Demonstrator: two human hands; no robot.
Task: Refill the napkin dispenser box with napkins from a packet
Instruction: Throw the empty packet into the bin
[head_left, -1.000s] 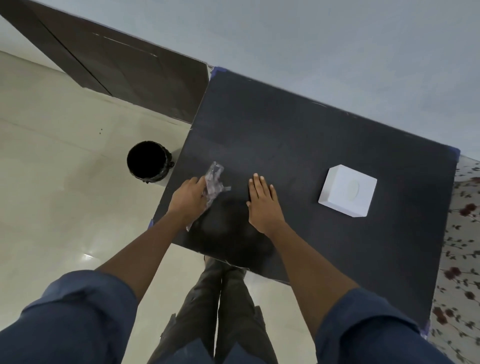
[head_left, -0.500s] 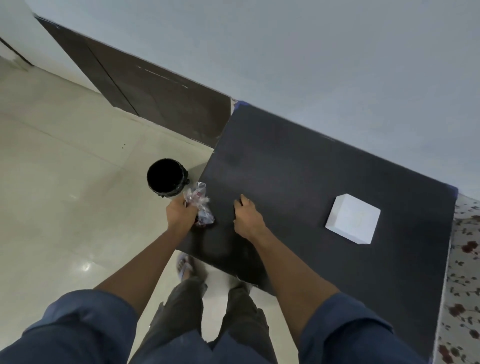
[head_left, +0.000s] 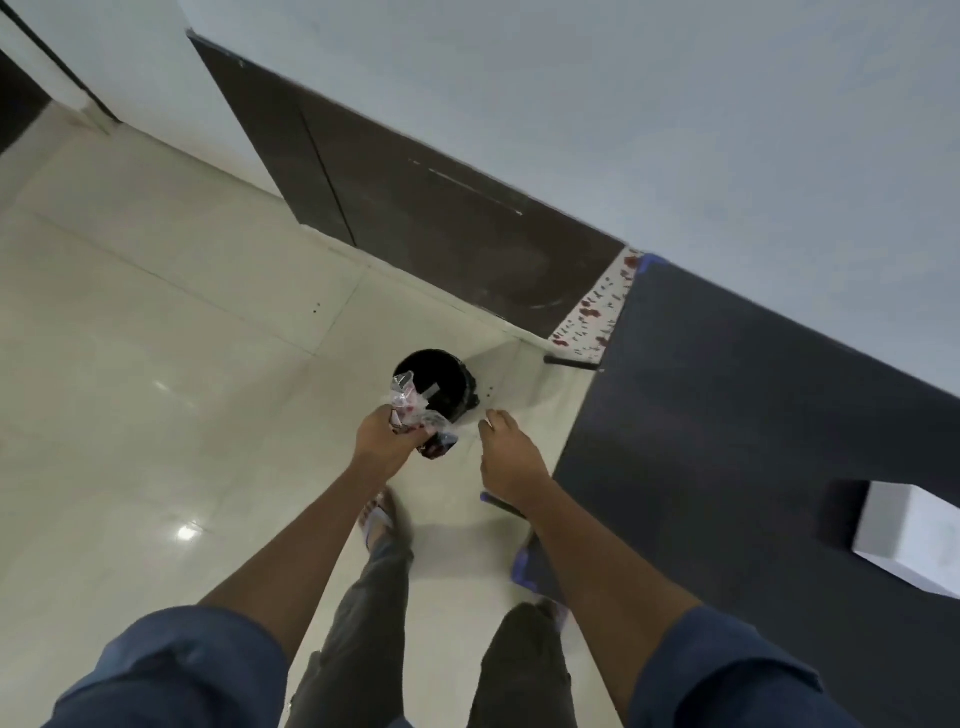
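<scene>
crumpled clear packet (head_left: 418, 418) pinched in left hand (head_left: 382, 439), over rim of black bin (head_left: 441, 387) on floor | right hand (head_left: 511, 457) empty, fingers loosely curled, beside it | white dispenser box (head_left: 914, 540) on dark table (head_left: 727, 415), far right
</scene>
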